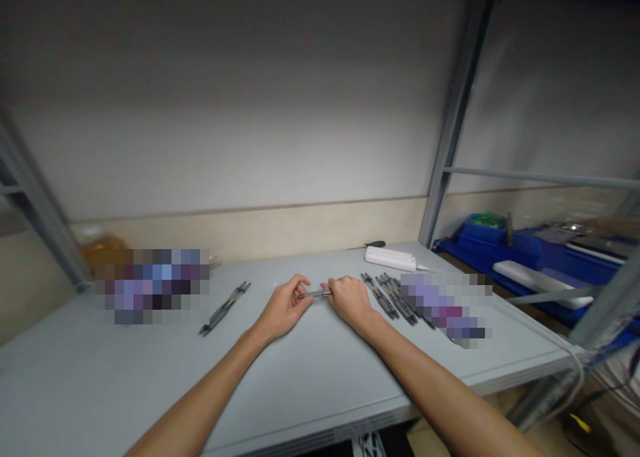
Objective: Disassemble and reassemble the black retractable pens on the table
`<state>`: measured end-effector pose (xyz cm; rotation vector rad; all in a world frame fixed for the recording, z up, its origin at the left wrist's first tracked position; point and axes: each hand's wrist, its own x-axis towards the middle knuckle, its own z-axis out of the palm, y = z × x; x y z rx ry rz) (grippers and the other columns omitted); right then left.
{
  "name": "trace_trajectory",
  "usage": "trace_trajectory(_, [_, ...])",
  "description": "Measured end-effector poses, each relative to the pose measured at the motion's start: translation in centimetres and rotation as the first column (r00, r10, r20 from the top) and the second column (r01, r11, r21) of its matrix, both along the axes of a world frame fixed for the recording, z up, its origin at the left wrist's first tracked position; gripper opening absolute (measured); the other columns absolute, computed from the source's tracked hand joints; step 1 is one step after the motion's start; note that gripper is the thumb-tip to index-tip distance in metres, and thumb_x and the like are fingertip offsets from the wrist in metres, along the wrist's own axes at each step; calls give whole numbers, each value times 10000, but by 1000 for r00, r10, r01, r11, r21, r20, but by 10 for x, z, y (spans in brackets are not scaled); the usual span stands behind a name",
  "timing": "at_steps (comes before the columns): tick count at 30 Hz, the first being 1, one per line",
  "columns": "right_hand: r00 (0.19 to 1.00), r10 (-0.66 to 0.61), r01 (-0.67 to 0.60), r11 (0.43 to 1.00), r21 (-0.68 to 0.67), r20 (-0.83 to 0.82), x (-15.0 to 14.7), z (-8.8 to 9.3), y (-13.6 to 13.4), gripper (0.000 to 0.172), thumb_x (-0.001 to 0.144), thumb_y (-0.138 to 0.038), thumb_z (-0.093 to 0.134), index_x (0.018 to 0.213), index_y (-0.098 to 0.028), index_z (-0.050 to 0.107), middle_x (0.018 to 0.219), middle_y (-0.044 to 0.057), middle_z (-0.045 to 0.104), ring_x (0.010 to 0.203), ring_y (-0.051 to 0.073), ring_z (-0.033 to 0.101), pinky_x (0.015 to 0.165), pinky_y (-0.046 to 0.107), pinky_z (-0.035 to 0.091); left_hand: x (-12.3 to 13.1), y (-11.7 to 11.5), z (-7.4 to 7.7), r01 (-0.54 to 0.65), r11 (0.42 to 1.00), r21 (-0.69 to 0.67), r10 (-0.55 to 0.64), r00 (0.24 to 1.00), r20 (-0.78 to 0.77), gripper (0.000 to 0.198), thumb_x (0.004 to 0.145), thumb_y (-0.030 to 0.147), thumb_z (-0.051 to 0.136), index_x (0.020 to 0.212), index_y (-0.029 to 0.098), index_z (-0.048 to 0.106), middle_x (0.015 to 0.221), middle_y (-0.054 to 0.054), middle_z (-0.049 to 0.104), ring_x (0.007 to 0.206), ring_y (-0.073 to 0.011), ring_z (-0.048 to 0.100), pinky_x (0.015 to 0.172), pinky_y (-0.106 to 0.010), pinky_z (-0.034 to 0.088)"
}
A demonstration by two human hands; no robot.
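Observation:
Between my two hands, a slim grey pen (315, 294) lies roughly level above the middle of the table. The fingertips of my left hand (286, 305) pinch its left end. My right hand (350, 298) is closed around its right end, which the fingers partly hide. A few similar dark grey pens (226, 308) lie together on the table left of my left hand. Several more pens (395, 298) lie in slanted rows just right of my right hand.
A white power strip (390, 258) and a screwdriver (367, 245) lie at the back right of the grey table (300, 390). Blurred-out items flank both sides. A metal frame post (445, 157) stands at the right, with blue bins (480, 240) beyond it.

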<state>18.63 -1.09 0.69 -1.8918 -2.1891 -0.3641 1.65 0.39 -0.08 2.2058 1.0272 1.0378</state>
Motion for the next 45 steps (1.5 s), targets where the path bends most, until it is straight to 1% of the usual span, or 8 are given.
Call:
trace_trajectory(8, [980,195,-188,973,133,-42,-1,3,-6,330,872,-421,383,952,-164,573,979,113,562,927,214,472,748,304,346,-10,9,4,-158,987,7,158,987,5,295,800,372,424,724,144,594,604,-3,566,572,-132,488,570,-232,355])
trace_trajectory(16, [888,380,-323,916,236,-259,9,-2,1,185,870,-247,432,953,-188,586,999,70,543,937,178,451,782,295,314,-16,18,2,-222,974,-46,225,973,55,299,770,392,434,662,150,573,539,18,522,531,-132,468,533,-224,330])
trace_trajectory(20, [844,381,-305,920,247,-377,14,-4,5,211,806,-271,539,994,-182,575,953,60,592,900,167,510,774,273,334,-17,20,0,-225,973,-53,229,971,71,314,774,411,431,664,152,572,541,19,518,530,-131,464,528,-221,330])
trace_trajectory(25, [815,341,-319,939,128,-469,17,-3,8,267,865,-335,430,940,-173,629,766,35,660,692,133,570,669,227,373,-19,20,3,-305,952,-1,304,951,58,398,786,462,395,550,166,518,484,20,488,482,-125,423,496,-222,288])
trace_trajectory(31, [715,422,-364,905,218,-557,15,3,7,183,812,-268,530,904,-162,647,861,46,675,741,130,586,737,226,404,-17,19,6,-410,903,-131,422,902,86,529,758,586,360,427,178,427,376,32,373,414,-112,349,452,-229,227])
trace_trajectory(37, [699,496,-356,866,350,-515,17,5,7,167,806,-258,549,897,-178,664,889,58,678,845,152,577,805,270,396,-17,17,6,-252,854,-456,339,933,120,572,747,624,355,366,201,301,318,52,284,340,-76,263,415,-229,215])
trace_trajectory(42, [724,484,-345,871,349,-492,20,4,9,171,807,-255,550,907,-198,677,886,53,690,836,154,586,789,279,403,-21,24,1,-229,871,-435,304,946,112,606,761,635,326,382,169,409,350,16,384,364,-85,354,437,-230,267])
trace_trajectory(45, [722,454,-311,887,342,-522,20,4,9,165,793,-260,569,895,-201,685,867,50,696,809,155,589,773,272,412,-21,25,2,-148,904,-401,261,934,244,497,752,600,396,629,141,541,474,23,479,409,-86,406,448,-213,301])
